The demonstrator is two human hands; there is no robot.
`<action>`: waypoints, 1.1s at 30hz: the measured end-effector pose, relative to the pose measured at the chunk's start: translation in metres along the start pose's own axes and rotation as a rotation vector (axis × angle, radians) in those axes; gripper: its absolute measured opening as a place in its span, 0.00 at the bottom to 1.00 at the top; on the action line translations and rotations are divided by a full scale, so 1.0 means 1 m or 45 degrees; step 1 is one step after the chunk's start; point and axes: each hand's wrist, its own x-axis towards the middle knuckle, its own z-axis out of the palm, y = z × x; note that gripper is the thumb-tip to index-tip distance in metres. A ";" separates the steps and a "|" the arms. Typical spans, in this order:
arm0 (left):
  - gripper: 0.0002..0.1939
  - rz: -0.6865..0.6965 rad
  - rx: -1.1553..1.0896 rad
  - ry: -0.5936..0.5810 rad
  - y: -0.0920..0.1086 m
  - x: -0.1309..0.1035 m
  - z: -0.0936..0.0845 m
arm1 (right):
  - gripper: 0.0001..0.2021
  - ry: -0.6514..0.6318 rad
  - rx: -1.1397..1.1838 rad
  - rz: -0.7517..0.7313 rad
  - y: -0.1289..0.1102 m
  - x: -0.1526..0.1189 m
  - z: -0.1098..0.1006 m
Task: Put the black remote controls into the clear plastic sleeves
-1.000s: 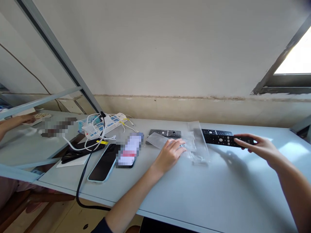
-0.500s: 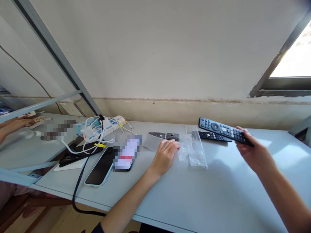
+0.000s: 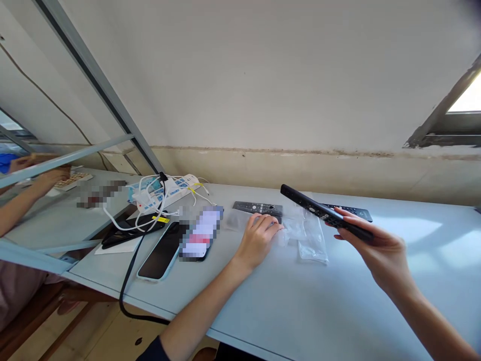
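My right hand (image 3: pixel 379 250) is closed round the lower end of a black remote control (image 3: pixel 323 211), lifted over the desk, tilted with its edge and part of its buttons showing. My left hand (image 3: pixel 259 243) rests low on the desk, fingers curled down onto a clear plastic bag (image 3: pixel 311 238); the fingertips are partly hidden. Just beyond those fingers a second remote (image 3: pixel 255 206) lies flat, its lower part covered by translucent plastic (image 3: pixel 236 219). Behind the held remote, a third black remote (image 3: pixel 353 212) lies on the desk.
Left of my hands lie a lit phone (image 3: pixel 203 233) and a dark-screened phone (image 3: pixel 161 253). Beyond them sit a white power strip (image 3: pixel 180 188) with tangled cables and a black cable (image 3: pixel 126 286) over the desk edge. Another person's arm (image 3: pixel 30 200) is at the left desk.
My right hand has moved left and rolled the remote, so its button face is turned more away. My left hand stays on the plastic. The view has shifted slightly.
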 end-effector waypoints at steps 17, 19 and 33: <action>0.13 -0.030 -0.035 0.054 -0.006 -0.001 0.001 | 0.21 0.076 -0.537 -0.835 -0.008 -0.005 0.001; 0.12 -0.026 -0.043 0.054 -0.006 -0.002 0.002 | 0.20 0.121 -0.496 -0.780 -0.009 -0.006 0.002; 0.17 -0.019 -0.030 -0.109 0.000 -0.006 0.007 | 0.15 -0.036 -0.635 -1.077 -0.014 -0.011 0.005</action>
